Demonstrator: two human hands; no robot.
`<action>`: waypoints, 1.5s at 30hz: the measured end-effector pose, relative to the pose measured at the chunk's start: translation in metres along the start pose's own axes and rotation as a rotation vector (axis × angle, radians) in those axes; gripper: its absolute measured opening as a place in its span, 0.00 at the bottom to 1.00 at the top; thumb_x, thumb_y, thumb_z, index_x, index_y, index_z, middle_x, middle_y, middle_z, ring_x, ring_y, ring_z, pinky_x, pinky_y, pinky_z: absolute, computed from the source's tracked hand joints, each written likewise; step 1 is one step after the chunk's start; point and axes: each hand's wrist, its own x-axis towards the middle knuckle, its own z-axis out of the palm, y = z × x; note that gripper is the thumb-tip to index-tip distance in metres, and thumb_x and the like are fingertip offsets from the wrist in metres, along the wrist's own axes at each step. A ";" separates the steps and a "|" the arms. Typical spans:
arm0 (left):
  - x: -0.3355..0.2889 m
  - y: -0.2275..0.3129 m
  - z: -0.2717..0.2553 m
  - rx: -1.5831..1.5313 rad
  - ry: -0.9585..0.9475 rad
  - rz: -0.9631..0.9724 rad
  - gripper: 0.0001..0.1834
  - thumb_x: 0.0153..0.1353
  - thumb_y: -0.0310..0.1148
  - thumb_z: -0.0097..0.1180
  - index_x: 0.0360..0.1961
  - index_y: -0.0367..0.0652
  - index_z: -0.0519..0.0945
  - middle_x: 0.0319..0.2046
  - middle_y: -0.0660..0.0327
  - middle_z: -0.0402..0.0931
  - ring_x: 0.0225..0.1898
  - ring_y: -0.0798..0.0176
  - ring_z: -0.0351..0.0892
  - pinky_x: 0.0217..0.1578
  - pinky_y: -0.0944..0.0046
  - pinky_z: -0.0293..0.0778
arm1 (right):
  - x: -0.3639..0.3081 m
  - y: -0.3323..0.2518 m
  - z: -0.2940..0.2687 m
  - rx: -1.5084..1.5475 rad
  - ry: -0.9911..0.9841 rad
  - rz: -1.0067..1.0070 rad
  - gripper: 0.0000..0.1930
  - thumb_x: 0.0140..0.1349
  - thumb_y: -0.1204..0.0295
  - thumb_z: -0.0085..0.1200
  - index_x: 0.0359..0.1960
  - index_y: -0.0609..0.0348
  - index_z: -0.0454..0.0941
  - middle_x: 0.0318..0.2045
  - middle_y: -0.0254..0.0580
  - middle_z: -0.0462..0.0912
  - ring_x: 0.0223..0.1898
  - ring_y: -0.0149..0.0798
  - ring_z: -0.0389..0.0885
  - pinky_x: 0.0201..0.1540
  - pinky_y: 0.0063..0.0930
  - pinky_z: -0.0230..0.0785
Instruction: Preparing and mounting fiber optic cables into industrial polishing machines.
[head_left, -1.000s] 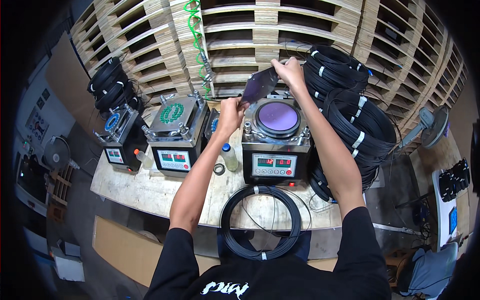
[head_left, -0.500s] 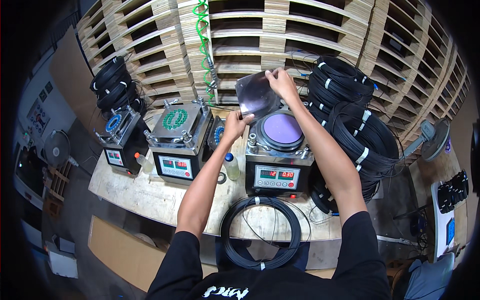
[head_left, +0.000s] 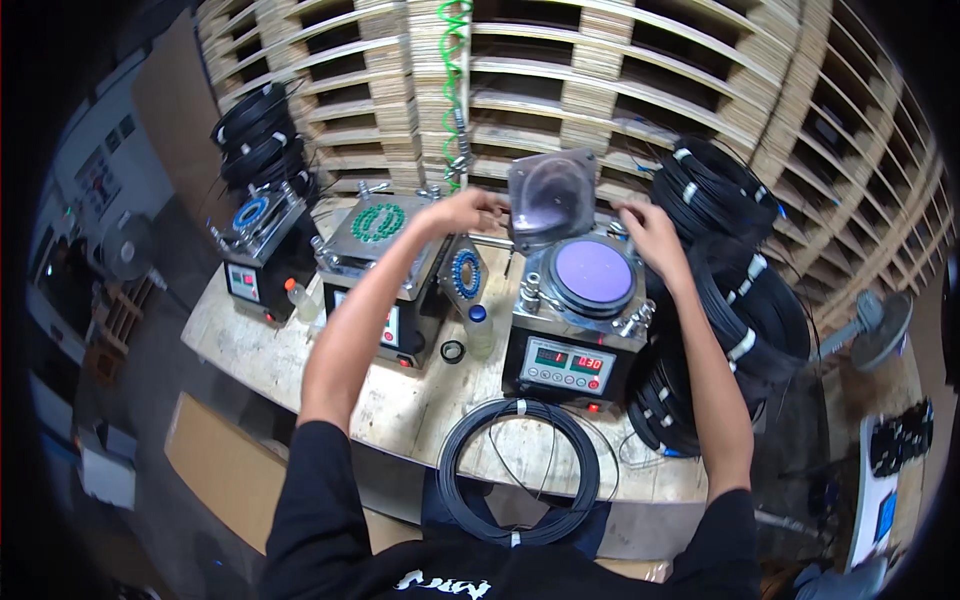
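A square metal plate (head_left: 550, 196) stands tilted up behind the right-hand machine, with neither hand gripping it. Just left of it my left hand (head_left: 462, 213) is raised, fingers apart and slightly blurred, with nothing visible in them. My right hand (head_left: 648, 235) hovers by the machine's back right corner, fingers loosely bent and apart; I see nothing held in it. Between and below the hands, a round purple pad (head_left: 594, 272) lies on the turntable of the black polishing machine (head_left: 570, 365), whose front panel is lit. Corner clamps (head_left: 634, 320) sit around the turntable.
Two similar machines stand left, the middle one carrying a green ring of connectors (head_left: 378, 223). A blue-ringed fixture plate (head_left: 466, 274) leans beside it. A blue-capped bottle (head_left: 480, 333) and a cable coil (head_left: 520, 408) lie nearer. Black cable coils (head_left: 705, 185) pile up right.
Both hands have let go of the metal plate, which now stands behind the machine. My left hand moved left and up; my right moved right and down. The view has shifted.
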 end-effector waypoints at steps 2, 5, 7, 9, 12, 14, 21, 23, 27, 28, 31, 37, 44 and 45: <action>0.005 -0.014 -0.050 -0.080 0.023 0.006 0.27 0.59 0.28 0.61 0.62 0.41 0.78 0.60 0.55 0.77 0.58 0.60 0.75 0.59 0.58 0.72 | -0.026 -0.010 -0.013 0.042 -0.013 -0.021 0.12 0.68 0.72 0.51 0.47 0.64 0.83 0.35 0.49 0.86 0.32 0.34 0.82 0.38 0.28 0.73; 0.022 -0.031 -0.107 -0.068 0.193 -0.086 0.26 0.67 0.34 0.56 0.66 0.47 0.75 0.64 0.58 0.74 0.63 0.59 0.72 0.61 0.58 0.70 | -0.057 -0.030 -0.015 0.074 -0.087 0.125 0.12 0.71 0.75 0.49 0.49 0.68 0.81 0.42 0.42 0.86 0.46 0.31 0.81 0.52 0.25 0.70; 0.049 -0.044 -0.122 -0.086 0.294 -0.128 0.24 0.71 0.37 0.52 0.67 0.51 0.75 0.67 0.58 0.70 0.67 0.57 0.66 0.64 0.56 0.65 | -0.071 -0.041 -0.017 0.082 -0.089 0.189 0.12 0.70 0.75 0.49 0.48 0.69 0.81 0.41 0.41 0.86 0.45 0.31 0.81 0.52 0.25 0.70; 0.081 -0.054 -0.135 -0.155 0.306 -0.176 0.23 0.73 0.39 0.50 0.67 0.57 0.74 0.72 0.57 0.64 0.75 0.53 0.55 0.70 0.48 0.54 | -0.081 -0.038 -0.016 0.082 -0.034 0.136 0.12 0.70 0.75 0.50 0.48 0.69 0.81 0.40 0.47 0.87 0.43 0.33 0.83 0.49 0.29 0.73; 0.115 -0.084 -0.142 -0.159 0.393 -0.240 0.23 0.72 0.41 0.50 0.68 0.58 0.74 0.72 0.57 0.63 0.76 0.50 0.52 0.73 0.44 0.49 | -0.089 -0.054 -0.019 0.088 -0.022 0.169 0.12 0.70 0.75 0.50 0.48 0.68 0.81 0.41 0.46 0.86 0.43 0.33 0.82 0.49 0.27 0.71; 0.169 -0.092 -0.114 -0.263 0.399 -0.212 0.24 0.72 0.41 0.51 0.68 0.59 0.73 0.70 0.57 0.67 0.75 0.53 0.54 0.73 0.43 0.46 | -0.103 -0.048 -0.035 0.021 0.021 0.223 0.11 0.71 0.74 0.50 0.48 0.67 0.82 0.38 0.40 0.85 0.38 0.29 0.79 0.43 0.24 0.69; 0.145 -0.094 -0.136 -0.358 0.499 -0.111 0.22 0.71 0.40 0.52 0.64 0.52 0.77 0.67 0.59 0.71 0.72 0.56 0.59 0.72 0.51 0.51 | -0.107 -0.055 -0.046 0.155 0.011 0.368 0.12 0.71 0.75 0.50 0.50 0.64 0.82 0.28 0.27 0.72 0.30 0.21 0.66 0.34 0.17 0.58; 0.106 -0.075 -0.155 -0.323 0.461 -0.023 0.21 0.74 0.40 0.49 0.65 0.49 0.77 0.68 0.60 0.69 0.72 0.56 0.60 0.71 0.53 0.55 | -0.101 -0.054 -0.043 0.158 -0.002 0.302 0.12 0.71 0.73 0.50 0.50 0.63 0.82 0.29 0.27 0.74 0.30 0.20 0.67 0.33 0.17 0.58; 0.013 0.012 -0.165 -0.329 0.272 0.163 0.22 0.75 0.44 0.48 0.63 0.45 0.77 0.66 0.59 0.71 0.68 0.63 0.66 0.69 0.57 0.63 | -0.075 -0.072 -0.049 0.228 0.004 0.215 0.12 0.70 0.73 0.52 0.50 0.64 0.81 0.34 0.29 0.78 0.36 0.23 0.71 0.42 0.19 0.65; -0.019 0.031 -0.169 -0.300 0.234 0.199 0.24 0.76 0.46 0.47 0.63 0.43 0.77 0.66 0.59 0.72 0.68 0.63 0.66 0.70 0.58 0.63 | -0.063 -0.084 -0.050 0.252 -0.051 0.214 0.12 0.70 0.72 0.53 0.51 0.64 0.81 0.33 0.27 0.76 0.36 0.22 0.70 0.42 0.18 0.64; -0.087 0.093 -0.158 -0.305 0.143 0.247 0.26 0.75 0.48 0.48 0.60 0.38 0.78 0.63 0.58 0.75 0.61 0.66 0.74 0.63 0.62 0.73 | -0.030 -0.113 -0.045 0.336 -0.177 0.121 0.16 0.69 0.68 0.55 0.54 0.64 0.80 0.39 0.32 0.80 0.38 0.24 0.73 0.44 0.20 0.67; -0.130 0.168 -0.078 -0.415 -0.078 0.357 0.25 0.77 0.43 0.44 0.60 0.31 0.76 0.62 0.46 0.74 0.61 0.58 0.77 0.61 0.60 0.77 | 0.008 -0.182 -0.002 0.515 -0.699 0.034 0.32 0.69 0.50 0.54 0.66 0.60 0.70 0.55 0.46 0.80 0.54 0.36 0.79 0.60 0.34 0.71; -0.112 0.191 -0.032 -0.570 -0.141 0.439 0.26 0.78 0.42 0.41 0.60 0.27 0.74 0.62 0.45 0.73 0.62 0.57 0.76 0.64 0.62 0.74 | -0.014 -0.182 -0.006 0.910 -0.762 0.030 0.31 0.68 0.58 0.55 0.68 0.61 0.67 0.54 0.49 0.82 0.57 0.39 0.80 0.63 0.31 0.69; -0.108 0.187 -0.030 -0.642 -0.081 0.465 0.26 0.78 0.42 0.40 0.60 0.27 0.74 0.62 0.44 0.73 0.63 0.56 0.76 0.64 0.62 0.74 | -0.019 -0.176 -0.019 0.864 -0.790 0.040 0.30 0.68 0.60 0.55 0.68 0.61 0.67 0.53 0.49 0.83 0.56 0.39 0.81 0.63 0.31 0.70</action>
